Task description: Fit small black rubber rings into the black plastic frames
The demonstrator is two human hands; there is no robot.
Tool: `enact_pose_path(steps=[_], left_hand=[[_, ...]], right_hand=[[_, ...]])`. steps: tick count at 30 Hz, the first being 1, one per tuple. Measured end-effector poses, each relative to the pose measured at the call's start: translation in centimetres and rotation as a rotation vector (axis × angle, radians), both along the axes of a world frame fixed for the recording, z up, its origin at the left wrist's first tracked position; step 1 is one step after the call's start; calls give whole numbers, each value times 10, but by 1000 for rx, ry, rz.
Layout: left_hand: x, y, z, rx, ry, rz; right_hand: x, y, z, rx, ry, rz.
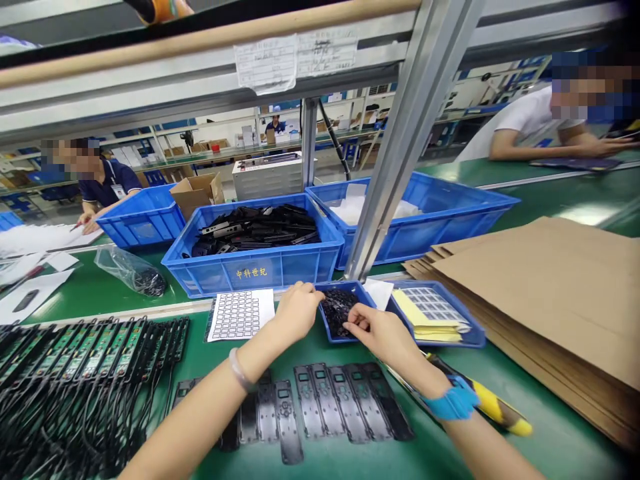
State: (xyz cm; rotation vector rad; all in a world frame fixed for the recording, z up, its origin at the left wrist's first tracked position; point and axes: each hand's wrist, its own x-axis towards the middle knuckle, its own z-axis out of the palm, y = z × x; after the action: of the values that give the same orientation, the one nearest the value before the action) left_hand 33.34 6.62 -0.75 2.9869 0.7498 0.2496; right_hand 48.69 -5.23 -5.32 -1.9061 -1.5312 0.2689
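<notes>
A small blue bin (367,293) full of small black parts (336,310) stands on the green bench, between my two hands. My left hand (299,310) has its fingers curled together at the bin's left rim; what they hold, if anything, is hidden. Over the bin's right side, my right hand (383,330) pinches thumb and fingers together just above the parts, and nothing can be made out between them. Below lie several black plastic housings (333,403) in rows, with small windows. One housing (289,423) sits lower than its neighbours, with a button ring.
Circuit boards with cables (85,353) fill the left. Behind are a large blue crate (255,270) of black housings and a metal post (395,147). At right lie a tray (473,333) of label sheets, a yellow-black tool (500,410) and cardboard (565,287). Other people sit beyond.
</notes>
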Motion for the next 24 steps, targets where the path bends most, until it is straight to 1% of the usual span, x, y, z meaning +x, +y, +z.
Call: enact_pose_path(steps=[3,6,8,10,11,12,14,16,20,22,24], left_hand=[[29,9,-1,22,94,-1],[50,13,-2,27,177,39],[57,13,-1,19,212,55],[59,13,1,4,227,54],[58,13,2,-3,226,55],[56,13,3,-9,220,57],[50,14,4,-20,198,64],[45,16,3,-30,170,65],[39,19,-2,-40,129,56],[33,23,-5,-38,113,52],[24,30,-7,-43,95,44]], right_hand=[[1,-11,5,43,201,-42],[-5,-26,11,36,417,-34],[-15,-36,13,12,547,-18],[-26,-45,12,-25,682,21],[-31,-49,11,-39,700,55],[-35,-51,8,-43,667,91],[-38,-53,2,-16,487,132],[-32,-49,-4,59,264,83],[-8,-33,-14,224,28,-116],[-3,-24,-19,261,-38,-127],[-6,-15,-22,264,-68,-83]])
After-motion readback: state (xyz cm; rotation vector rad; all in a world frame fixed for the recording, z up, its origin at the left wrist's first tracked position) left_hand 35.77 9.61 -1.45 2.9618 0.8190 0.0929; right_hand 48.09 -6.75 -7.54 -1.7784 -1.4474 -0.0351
